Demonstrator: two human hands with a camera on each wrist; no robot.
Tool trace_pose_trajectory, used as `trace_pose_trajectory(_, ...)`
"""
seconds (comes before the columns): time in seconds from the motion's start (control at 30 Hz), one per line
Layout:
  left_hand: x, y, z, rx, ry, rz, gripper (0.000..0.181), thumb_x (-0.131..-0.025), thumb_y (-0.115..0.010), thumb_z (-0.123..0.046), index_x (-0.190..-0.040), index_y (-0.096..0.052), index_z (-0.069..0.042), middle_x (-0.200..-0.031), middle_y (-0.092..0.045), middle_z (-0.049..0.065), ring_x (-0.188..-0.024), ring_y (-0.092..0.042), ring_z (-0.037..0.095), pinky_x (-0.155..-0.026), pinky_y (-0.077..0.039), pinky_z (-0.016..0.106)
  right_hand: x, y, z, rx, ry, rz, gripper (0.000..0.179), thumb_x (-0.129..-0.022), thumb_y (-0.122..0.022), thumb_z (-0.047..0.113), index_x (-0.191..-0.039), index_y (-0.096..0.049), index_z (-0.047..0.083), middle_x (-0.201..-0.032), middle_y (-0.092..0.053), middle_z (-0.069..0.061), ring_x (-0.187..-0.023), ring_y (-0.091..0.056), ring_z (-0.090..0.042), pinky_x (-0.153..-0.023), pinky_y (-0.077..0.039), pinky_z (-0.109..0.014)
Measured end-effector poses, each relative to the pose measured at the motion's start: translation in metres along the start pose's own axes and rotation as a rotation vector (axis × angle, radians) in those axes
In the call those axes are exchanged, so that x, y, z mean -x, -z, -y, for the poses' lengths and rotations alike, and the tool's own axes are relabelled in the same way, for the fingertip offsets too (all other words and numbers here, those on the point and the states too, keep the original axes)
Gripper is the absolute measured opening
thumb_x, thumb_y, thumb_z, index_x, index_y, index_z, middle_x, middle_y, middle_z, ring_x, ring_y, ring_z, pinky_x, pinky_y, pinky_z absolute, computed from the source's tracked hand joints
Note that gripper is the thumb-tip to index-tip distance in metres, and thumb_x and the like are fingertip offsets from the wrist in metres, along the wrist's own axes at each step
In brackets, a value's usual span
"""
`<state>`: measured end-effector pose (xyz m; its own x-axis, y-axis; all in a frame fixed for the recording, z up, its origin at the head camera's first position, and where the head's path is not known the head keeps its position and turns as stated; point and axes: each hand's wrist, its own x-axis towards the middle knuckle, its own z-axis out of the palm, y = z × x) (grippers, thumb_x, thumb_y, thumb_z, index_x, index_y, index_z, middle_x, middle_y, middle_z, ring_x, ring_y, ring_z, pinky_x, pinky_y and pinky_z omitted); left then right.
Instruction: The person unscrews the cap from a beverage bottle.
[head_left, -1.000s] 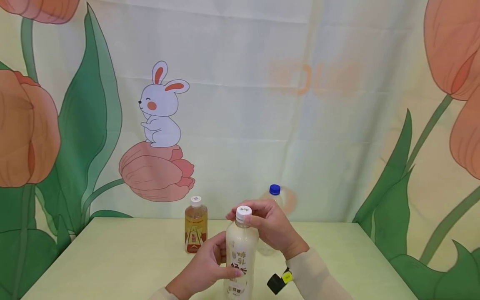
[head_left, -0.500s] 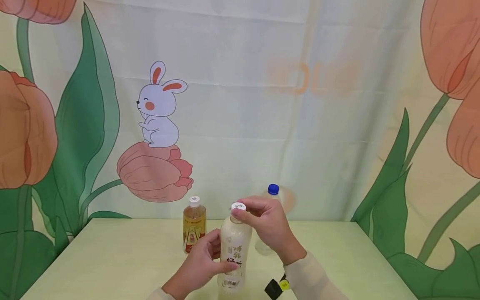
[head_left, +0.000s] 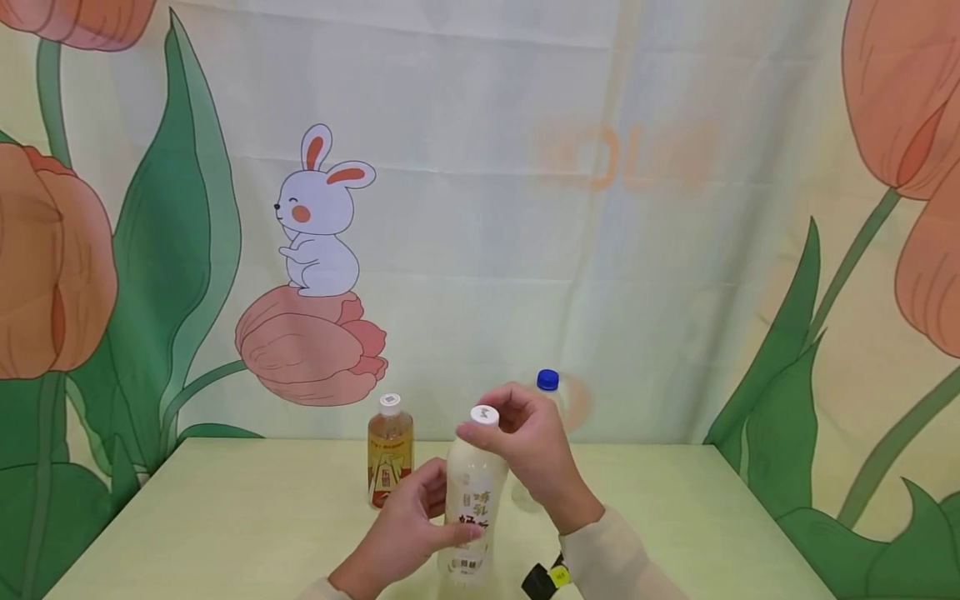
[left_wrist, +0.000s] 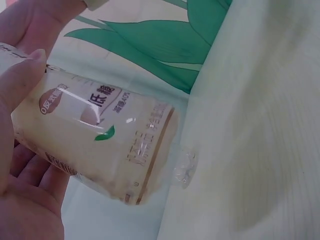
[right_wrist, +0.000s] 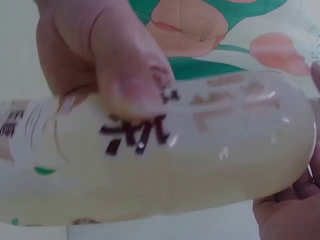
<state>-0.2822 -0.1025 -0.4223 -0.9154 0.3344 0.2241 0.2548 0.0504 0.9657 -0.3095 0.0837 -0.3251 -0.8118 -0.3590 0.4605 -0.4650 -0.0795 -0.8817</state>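
A pale, creamy bottle of milk tea (head_left: 468, 483) stands upright near the middle of the head view, printed with dark characters. My left hand (head_left: 397, 529) grips its body, thumb across the front label. Up at the neck, my right hand (head_left: 536, 446) pinches the white cap (head_left: 484, 414) between thumb and fingers. The left wrist view shows the bottle's lower label (left_wrist: 100, 130), its base near the tabletop. In the right wrist view the left thumb (right_wrist: 135, 95) presses on the bottle, and part of the right hand (right_wrist: 295, 212) shows at the right edge by the neck end.
An amber drink bottle (head_left: 390, 458) with a white cap stands behind the left hand. Behind the right hand is a clear bottle with a blue cap (head_left: 548, 380), partly hidden. A printed curtain (head_left: 480, 250) hangs behind the pale table (head_left: 247, 533).
The right hand has shifted and turned around the cap, and the print on the cap has rotated. The bottle moved slightly left, then partly back, with the left hand still gripping it.
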Motion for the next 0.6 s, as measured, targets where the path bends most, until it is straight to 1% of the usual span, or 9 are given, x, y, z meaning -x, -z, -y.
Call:
trace_pose_trajectory(0.07, 0.0, -0.001, -0.001, -0.011, 0.003, -0.008, 0.065, -0.081, -0.089, -0.031, -0.132, -0.055, -0.01, -0.129, -0.07, 0.009, -0.116, -0.068, 0.023, -0.103, -0.057, 0.037, 0.001, -0.001, 0.003, 0.032, 0.004, -0.029, 0.027, -0.083, -0.086, 0.015, -0.102, -0.071, 0.002, -0.09, -0.072, 0.001, -0.077, -0.065, -0.013, -0.066, -0.057, -0.024)
trace_pose_trajectory(0.1, 0.0, -0.001, -0.001, -0.01, 0.004, -0.009, 0.065, -0.081, -0.089, -0.031, -0.132, -0.055, -0.01, -0.129, -0.07, 0.009, -0.116, -0.068, 0.023, -0.103, -0.057, 0.036, 0.001, -0.001, 0.004, 0.032, 0.007, -0.018, 0.026, -0.084, -0.085, 0.015, -0.103, -0.072, 0.001, -0.091, -0.072, 0.0, -0.078, -0.066, -0.013, -0.066, -0.058, -0.025)
trace_pose_trajectory(0.2, 0.0, -0.001, 0.0, 0.01, -0.002, -0.003, 0.066, -0.08, -0.089, -0.027, -0.133, -0.055, -0.01, -0.129, -0.069, 0.01, -0.115, -0.068, 0.023, -0.101, -0.057, 0.032, -0.001, 0.005, 0.006, 0.028, 0.008, 0.099, 0.024, -0.093, -0.076, 0.014, -0.112, -0.073, 0.0, -0.1, -0.074, -0.001, -0.088, -0.07, -0.014, -0.075, -0.06, -0.026)
trace_pose_trajectory(0.3, -0.001, 0.0, 0.002, 0.025, -0.011, 0.008, 0.066, -0.08, -0.09, -0.023, -0.134, -0.055, -0.009, -0.129, -0.069, 0.011, -0.115, -0.069, 0.024, -0.1, -0.057, 0.028, -0.002, 0.012, 0.006, 0.0, -0.018, 0.238, 0.03, -0.102, -0.063, 0.015, -0.126, -0.068, -0.001, -0.115, -0.072, -0.006, -0.108, -0.068, -0.016, -0.091, -0.059, -0.028)
trace_pose_trajectory(0.33, -0.001, 0.0, 0.002, 0.028, -0.01, 0.012, 0.066, -0.079, -0.09, -0.023, -0.134, -0.055, -0.009, -0.13, -0.069, 0.011, -0.116, -0.069, 0.025, -0.1, -0.057, 0.028, -0.002, 0.014, 0.006, -0.008, -0.03, 0.267, 0.033, -0.103, -0.061, 0.016, -0.131, -0.065, 0.0, -0.12, -0.07, -0.007, -0.113, -0.067, -0.017, -0.094, -0.058, -0.03)
trace_pose_trajectory(0.37, -0.001, 0.0, 0.002, 0.028, -0.006, 0.014, 0.067, -0.08, -0.09, -0.023, -0.134, -0.055, -0.009, -0.13, -0.069, 0.011, -0.116, -0.069, 0.025, -0.1, -0.057, 0.029, -0.003, 0.015, 0.006, -0.009, -0.042, 0.276, 0.035, -0.103, -0.061, 0.016, -0.135, -0.063, 0.002, -0.123, -0.069, -0.007, -0.116, -0.066, -0.018, -0.096, -0.058, -0.03)
trace_pose_trajectory(0.4, -0.001, 0.0, 0.003, 0.028, 0.0, 0.014, 0.066, -0.08, -0.089, -0.024, -0.135, -0.054, -0.009, -0.13, -0.069, 0.011, -0.116, -0.068, 0.025, -0.101, -0.057, 0.031, -0.002, 0.015, 0.006, -0.013, -0.055, 0.266, 0.039, -0.102, -0.063, 0.017, -0.138, -0.061, 0.003, -0.124, -0.067, -0.007, -0.118, -0.065, -0.018, -0.097, -0.058, -0.031)
trace_pose_trajectory(0.47, -0.002, -0.001, 0.004, 0.028, 0.017, 0.01, 0.067, -0.081, -0.089, -0.027, -0.135, -0.054, -0.009, -0.131, -0.068, 0.011, -0.117, -0.068, 0.025, -0.104, -0.057, 0.037, -0.001, 0.013, 0.007, -0.02, -0.088, 0.204, 0.044, -0.097, -0.071, 0.017, -0.137, -0.058, 0.004, -0.122, -0.065, -0.006, -0.114, -0.066, -0.019, -0.096, -0.058, -0.031)
trace_pose_trajectory(0.6, -0.002, -0.002, 0.004, 0.014, 0.042, -0.005, 0.068, -0.082, -0.087, -0.033, -0.136, -0.053, -0.01, -0.133, -0.068, 0.01, -0.119, -0.066, 0.024, -0.107, -0.055, 0.046, 0.002, 0.004, 0.009, 0.025, -0.125, 0.02, 0.043, -0.083, -0.086, 0.017, -0.114, -0.059, 0.004, -0.103, -0.066, -0.004, -0.092, -0.068, -0.017, -0.08, -0.059, -0.026)
